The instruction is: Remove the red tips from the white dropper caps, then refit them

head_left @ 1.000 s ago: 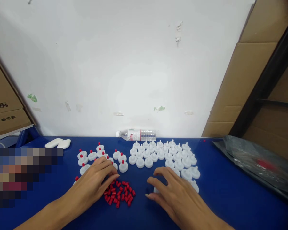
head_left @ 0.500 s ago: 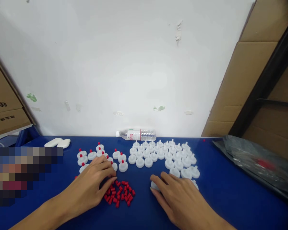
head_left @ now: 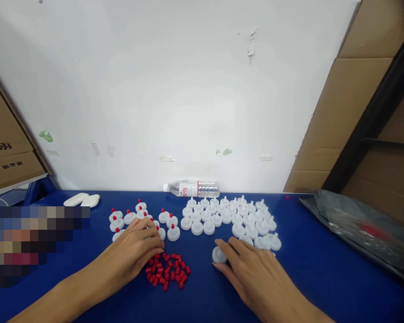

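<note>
On the blue table [head_left: 323,278], my right hand [head_left: 256,273] pinches a white plastic cap [head_left: 218,255] at its fingertips, just in front of a cluster of plain white caps [head_left: 232,217]. My left hand [head_left: 131,258] lies palm down with curled fingers, its tips at the left edge of a pile of small red plugs [head_left: 168,269]. I cannot tell whether its fingers hold a plug. Beyond the left hand stand several white caps fitted with red plugs [head_left: 139,215].
A clear water bottle [head_left: 191,189] lies on its side by the white wall. Two white oval pieces [head_left: 81,200] rest at the far left. A dark plastic bag [head_left: 360,224] covers the right side, with cardboard boxes [head_left: 350,103] behind it.
My right hand has drawn one white cap out of the cluster toward the table's middle and now grips it. My left hand has shifted slightly toward the red plugs.
</note>
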A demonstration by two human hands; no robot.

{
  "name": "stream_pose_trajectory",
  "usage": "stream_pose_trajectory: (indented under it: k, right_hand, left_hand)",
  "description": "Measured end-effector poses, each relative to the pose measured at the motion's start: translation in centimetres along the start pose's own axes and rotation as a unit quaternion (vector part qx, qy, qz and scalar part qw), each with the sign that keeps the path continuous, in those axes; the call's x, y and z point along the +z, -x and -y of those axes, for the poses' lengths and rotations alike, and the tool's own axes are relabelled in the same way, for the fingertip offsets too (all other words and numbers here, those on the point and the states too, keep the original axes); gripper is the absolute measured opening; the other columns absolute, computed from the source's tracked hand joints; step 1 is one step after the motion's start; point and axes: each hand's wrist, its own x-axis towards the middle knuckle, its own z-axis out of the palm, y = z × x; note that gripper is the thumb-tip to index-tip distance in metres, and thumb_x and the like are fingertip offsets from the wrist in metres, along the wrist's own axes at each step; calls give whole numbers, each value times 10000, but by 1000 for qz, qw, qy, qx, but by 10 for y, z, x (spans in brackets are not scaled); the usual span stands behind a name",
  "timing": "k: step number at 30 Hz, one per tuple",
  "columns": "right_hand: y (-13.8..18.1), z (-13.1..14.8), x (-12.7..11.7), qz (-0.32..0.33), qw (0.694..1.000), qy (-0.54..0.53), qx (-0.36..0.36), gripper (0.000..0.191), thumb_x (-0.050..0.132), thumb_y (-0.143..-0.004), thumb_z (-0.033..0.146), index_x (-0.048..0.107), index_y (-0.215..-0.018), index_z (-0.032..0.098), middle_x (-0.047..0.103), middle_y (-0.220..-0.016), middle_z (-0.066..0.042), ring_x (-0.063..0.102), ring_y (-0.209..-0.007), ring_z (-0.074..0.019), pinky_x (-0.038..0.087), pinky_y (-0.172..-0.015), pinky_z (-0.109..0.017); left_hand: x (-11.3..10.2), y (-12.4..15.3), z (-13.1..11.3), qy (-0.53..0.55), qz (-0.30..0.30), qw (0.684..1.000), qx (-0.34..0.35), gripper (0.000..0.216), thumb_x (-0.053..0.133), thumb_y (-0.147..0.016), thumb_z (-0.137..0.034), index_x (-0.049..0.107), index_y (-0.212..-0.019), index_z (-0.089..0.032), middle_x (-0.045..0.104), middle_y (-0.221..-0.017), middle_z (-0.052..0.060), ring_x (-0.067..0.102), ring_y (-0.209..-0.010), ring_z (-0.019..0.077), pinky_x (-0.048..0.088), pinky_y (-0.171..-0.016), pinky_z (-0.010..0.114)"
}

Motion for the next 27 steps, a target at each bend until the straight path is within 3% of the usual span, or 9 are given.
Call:
stream_pose_trajectory:
  k: [5,13,20,27]
  right_hand:
    - [-2,0,1,34,999,-34,-5,338,775,-905,263,624,-1202,208,704,-988,-23,725,-831,-235,500,-499,-313]
    - [-3,0,0,41,997,-50,-32,282,700,-957,238,587,-1213,205,709,-984,-21,719,-859,-252,518,-514,-328]
    - [-2,0,-4,45,997,-38,-41,290,675,-953,202,574,-1225,196,698,-980,-37,717,-869,-259,531,-519,-322]
    - [-3,0,-2,29,998,-37,-40,294,657,-947,193,572,-1228,195,700,-997,-49,716,-869,-263,534,-522,-314]
  left_hand:
    - [0,0,-2,13,-16,1000,-16,257,429,-1072,-198,660,-970,-239,692,-949,30,553,-916,218,392,-843,351]
    - [-3,0,3,5,-27,1000,11,269,439,-1082,-214,697,-1013,-245,688,-929,27,531,-928,221,376,-857,355]
    - [-11,1,3,27,26,999,11,203,514,-1056,-206,705,-1003,-251,680,-961,18,522,-1004,227,365,-933,365]
    - [-8,0,2,31,17,999,29,201,519,-1057,-188,706,-1031,-254,688,-975,13,521,-990,227,360,-907,365]
